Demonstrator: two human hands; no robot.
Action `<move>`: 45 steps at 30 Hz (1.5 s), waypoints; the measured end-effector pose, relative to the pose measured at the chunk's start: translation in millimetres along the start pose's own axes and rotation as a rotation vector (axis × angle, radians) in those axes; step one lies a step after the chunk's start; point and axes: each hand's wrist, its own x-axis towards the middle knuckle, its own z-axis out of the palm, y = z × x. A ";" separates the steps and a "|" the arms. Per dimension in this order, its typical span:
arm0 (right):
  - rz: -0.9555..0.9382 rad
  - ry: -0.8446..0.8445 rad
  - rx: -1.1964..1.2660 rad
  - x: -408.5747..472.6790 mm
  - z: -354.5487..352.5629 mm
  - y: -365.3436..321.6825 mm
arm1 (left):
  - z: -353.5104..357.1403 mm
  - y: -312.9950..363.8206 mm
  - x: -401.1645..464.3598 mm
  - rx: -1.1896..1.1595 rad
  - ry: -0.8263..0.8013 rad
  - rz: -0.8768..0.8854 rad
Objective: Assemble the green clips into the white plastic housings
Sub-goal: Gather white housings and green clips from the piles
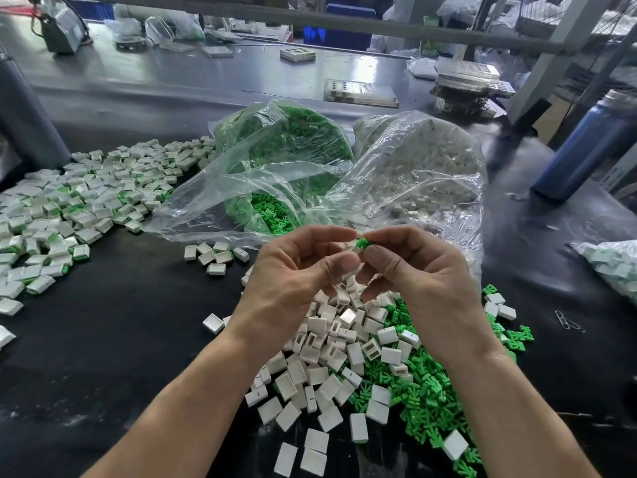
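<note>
Two bare hands meet above a black work surface [120, 322], fingertips almost touching. The right hand [424, 270] pinches a small bright green plastic clip [362, 242] between thumb and forefinger. The left hand [296, 270] curls its fingers round a small white plastic housing [351, 248], mostly hidden; only a sliver shows beside the clip. The clip sits just right of the housing, touching or nearly so, and seems to point leftward into it, so the push probably runs right to left. Its exact long axis is too small to tell. Below the hands lies a mixed pile of loose white housings [331, 343] and green clips [427, 401]. Further left spreads a heap of finished pieces [69, 208]. Behind, two clear plastic bags hold green clips [286, 139] and white housings [424, 167].
</note>
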 end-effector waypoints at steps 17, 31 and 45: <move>-0.007 0.140 0.005 0.9 4.1 2.3 | 4.6 -5.8 -0.1 -0.100 0.056 0.014; 0.025 0.149 0.008 -1.0 3.0 -1.3 | 2.2 -7.6 -0.4 0.025 0.066 0.046; 0.068 0.053 -0.141 -0.2 -2.3 1.6 | -0.9 -16.4 1.2 0.322 0.073 0.159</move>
